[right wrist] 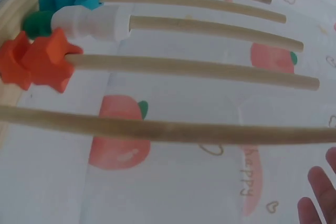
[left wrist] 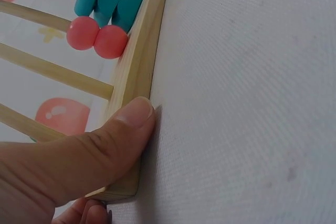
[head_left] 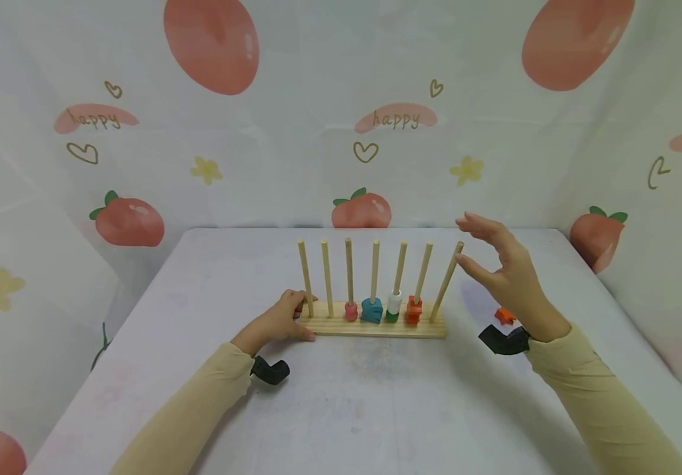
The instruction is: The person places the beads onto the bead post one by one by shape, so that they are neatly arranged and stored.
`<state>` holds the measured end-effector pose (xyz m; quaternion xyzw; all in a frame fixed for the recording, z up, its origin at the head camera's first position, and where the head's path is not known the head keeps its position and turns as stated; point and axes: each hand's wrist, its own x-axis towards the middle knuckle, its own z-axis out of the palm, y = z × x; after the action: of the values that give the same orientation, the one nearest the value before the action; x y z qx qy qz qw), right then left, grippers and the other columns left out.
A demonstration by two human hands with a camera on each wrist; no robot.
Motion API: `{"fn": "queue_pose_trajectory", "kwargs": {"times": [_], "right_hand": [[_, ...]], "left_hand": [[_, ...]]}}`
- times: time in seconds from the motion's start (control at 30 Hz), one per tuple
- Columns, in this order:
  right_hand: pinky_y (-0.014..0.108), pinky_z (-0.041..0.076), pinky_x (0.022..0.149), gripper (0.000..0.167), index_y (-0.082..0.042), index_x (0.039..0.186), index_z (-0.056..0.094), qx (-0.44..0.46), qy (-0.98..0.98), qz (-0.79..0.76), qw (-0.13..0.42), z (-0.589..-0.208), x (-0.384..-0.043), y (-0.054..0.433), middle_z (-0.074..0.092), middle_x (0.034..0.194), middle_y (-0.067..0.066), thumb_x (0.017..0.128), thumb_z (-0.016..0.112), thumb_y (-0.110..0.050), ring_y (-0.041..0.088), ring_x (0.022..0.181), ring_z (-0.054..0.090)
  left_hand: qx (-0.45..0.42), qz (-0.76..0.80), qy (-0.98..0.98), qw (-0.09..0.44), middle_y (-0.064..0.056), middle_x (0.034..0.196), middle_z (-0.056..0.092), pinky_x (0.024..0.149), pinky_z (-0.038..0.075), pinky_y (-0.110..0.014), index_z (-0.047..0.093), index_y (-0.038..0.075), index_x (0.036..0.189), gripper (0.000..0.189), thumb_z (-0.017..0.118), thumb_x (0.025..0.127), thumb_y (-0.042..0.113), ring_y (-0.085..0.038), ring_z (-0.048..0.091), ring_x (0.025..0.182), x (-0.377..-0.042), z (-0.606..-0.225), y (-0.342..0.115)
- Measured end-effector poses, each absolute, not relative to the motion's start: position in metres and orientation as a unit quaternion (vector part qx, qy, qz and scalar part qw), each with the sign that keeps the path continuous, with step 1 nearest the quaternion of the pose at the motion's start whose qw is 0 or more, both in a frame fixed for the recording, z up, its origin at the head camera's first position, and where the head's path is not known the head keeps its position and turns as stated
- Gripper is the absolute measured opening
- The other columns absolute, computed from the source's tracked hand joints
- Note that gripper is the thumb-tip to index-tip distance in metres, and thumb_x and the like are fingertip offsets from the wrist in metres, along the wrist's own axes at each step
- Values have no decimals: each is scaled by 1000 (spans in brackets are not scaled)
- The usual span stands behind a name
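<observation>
A wooden peg rack [head_left: 341, 326] with several upright pegs stands on the table. My left hand [head_left: 279, 318] grips its left end, thumb [left wrist: 123, 127] along the front edge and fingers round the end. From left to right, the middle pegs carry pink round beads [left wrist: 110, 41], teal half-round beads [head_left: 372, 310], a white bead [right wrist: 89, 22] above a green bead [head_left: 392, 316], and orange star beads [right wrist: 50, 61]. The two leftmost pegs and the rightmost peg [head_left: 448, 280] are bare. Beside that rightmost peg's top, my right hand [head_left: 504, 264] is raised, thumb and fingers spread apart, holding nothing.
A loose orange star bead [head_left: 504, 316] lies on the white-covered table [head_left: 341, 409], right of the rack and below my right hand. Behind the table hangs a backdrop cloth [head_left: 293, 132] printed with fruit and flowers.
</observation>
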<state>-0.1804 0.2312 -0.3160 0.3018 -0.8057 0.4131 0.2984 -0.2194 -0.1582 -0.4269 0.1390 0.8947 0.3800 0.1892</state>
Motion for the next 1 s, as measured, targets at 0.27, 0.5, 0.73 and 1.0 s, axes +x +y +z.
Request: {"fn": "queue_pose_trajectory", "kwargs": {"times": [0.27,0.5,0.73,1.0], "right_hand": [[15,32,109,97,-7,150,33,273,-830,387,294,-320,-171,249,47,145,17,66,76,18,2,131,43],[5,23,105,104,-19,155,24,236,-872,355,241,-332,-164,266,41,149,17,71,81,5,-10,133,33],[32,24,116,92,-24,155,23,187,-901,350,175,-347,-155,279,38,151,16,82,77,-10,-6,136,29],[71,24,102,87,-25,155,22,157,-913,362,106,-359,-151,290,35,151,21,86,75,-19,44,132,33]], "left_hand": [[137,384,892,193,-18,122,40,102,40,-47,49,5,134,74,86,71,12,-30,45,113,-219,-427,-157],[136,389,891,192,-18,121,40,102,40,-48,49,4,134,74,86,70,10,-31,46,113,-219,-427,-157],[144,383,893,188,-18,121,41,100,40,-46,50,5,133,73,87,70,11,-29,45,110,-219,-426,-158],[146,374,897,183,-17,121,41,97,40,-44,51,6,132,73,87,70,14,-27,44,107,-219,-425,-158]]}}
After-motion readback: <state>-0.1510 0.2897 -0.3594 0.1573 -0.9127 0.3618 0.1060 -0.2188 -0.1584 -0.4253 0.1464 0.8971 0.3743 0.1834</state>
